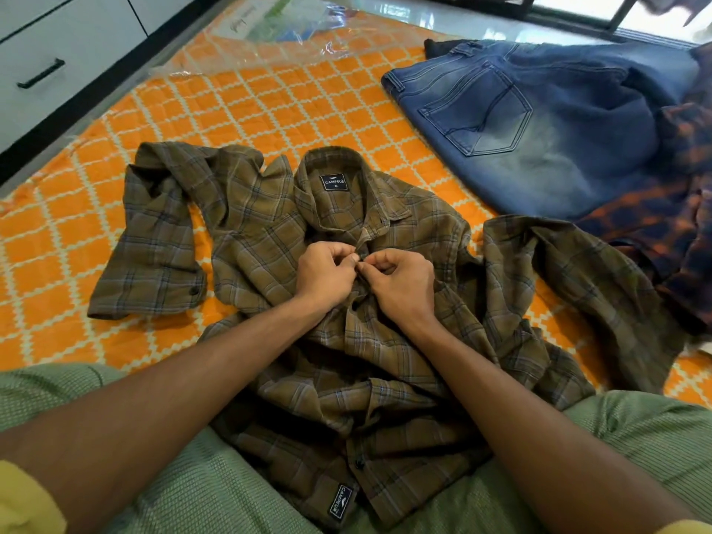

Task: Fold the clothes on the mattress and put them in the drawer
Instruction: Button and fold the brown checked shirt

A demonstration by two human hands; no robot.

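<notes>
Clothes lie spread on the orange checked mattress [115,210]. Nearest the person is a brown plaid shirt [269,233], front up, collar pointing away, its hem bunched over the person's lap and both sleeves crumpled out to the sides. The left hand [325,271] and the right hand [400,281] meet at the button strip just below the collar; each grip is clamped on the shirt, thumb and forefinger pinching the cloth, fingertips almost touching. Blue jeans [539,121] lie farther off to the right, back pocket up, partly covering a dark blue and orange garment [662,225]. A white drawer [73,40] with a black handle stands beyond the mattress at upper left.
</notes>
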